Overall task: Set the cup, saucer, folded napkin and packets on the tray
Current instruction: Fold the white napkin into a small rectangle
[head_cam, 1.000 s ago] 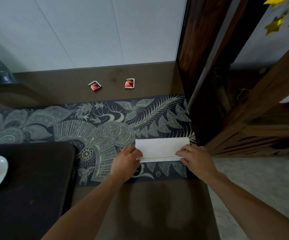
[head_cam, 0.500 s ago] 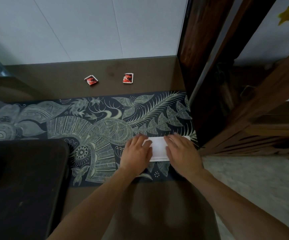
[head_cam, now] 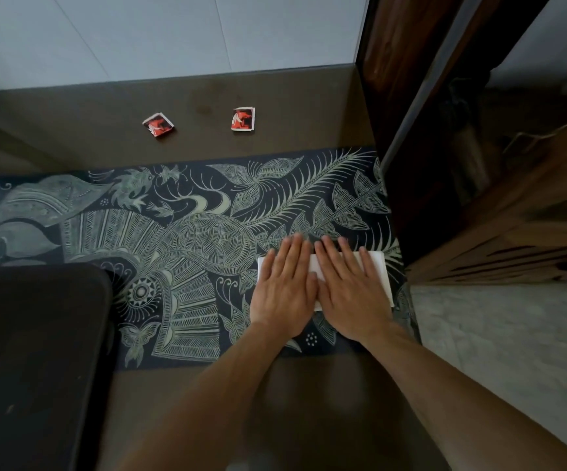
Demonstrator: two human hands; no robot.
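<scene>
A white folded napkin [head_cam: 378, 266] lies on the patterned cloth near the table's right edge. My left hand [head_cam: 285, 287] and my right hand [head_cam: 350, 287] lie flat on it side by side, fingers stretched out, covering most of it. Two small red-and-white packets lie on the bare brown table by the wall, one at the left [head_cam: 158, 125] and one at the right [head_cam: 243, 119]. The dark tray [head_cam: 37, 351] fills the lower left. Cup and saucer are out of view.
A dark batik table runner [head_cam: 180, 239] crosses the brown table [head_cam: 309, 402]. A white wall stands behind. Dark wooden furniture [head_cam: 479, 164] rises just to the right of the table edge, with pale floor [head_cam: 513, 351] below it.
Both hands slid from the napkin's ends to its middle and now press flat on it. The view shifted right, so the saucer on the tray has left the frame.
</scene>
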